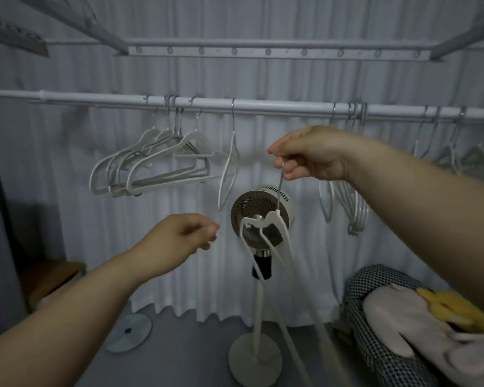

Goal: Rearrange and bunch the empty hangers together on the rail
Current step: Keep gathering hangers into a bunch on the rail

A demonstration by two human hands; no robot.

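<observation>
One held hanger (264,222): white, off the rail, dangling in front of the fan; its arms trail down toward the floor.
Right hand (310,155): just below the rail's middle; thumb and fingers pinch the wire hook of the held hanger.
Left hand (185,236): lower, left of the fan; fingers curled toward the thumb, holding nothing.
Rail (263,106): white, spanning the view in front of a curtain (67,163).
Left bunch (151,166): several white hangers crowded together left of the rail's middle.
Single hanger (229,169): alone on the rail between left bunch and right hand, edge-on.
Right bunch (355,208): right of the middle, partly behind the right forearm.
Far hangers (453,155): near the rail's right end, blurred.
Fan (259,210): round head on a stand, below the rail.
Cushion (380,303): checkered, lower right.
</observation>
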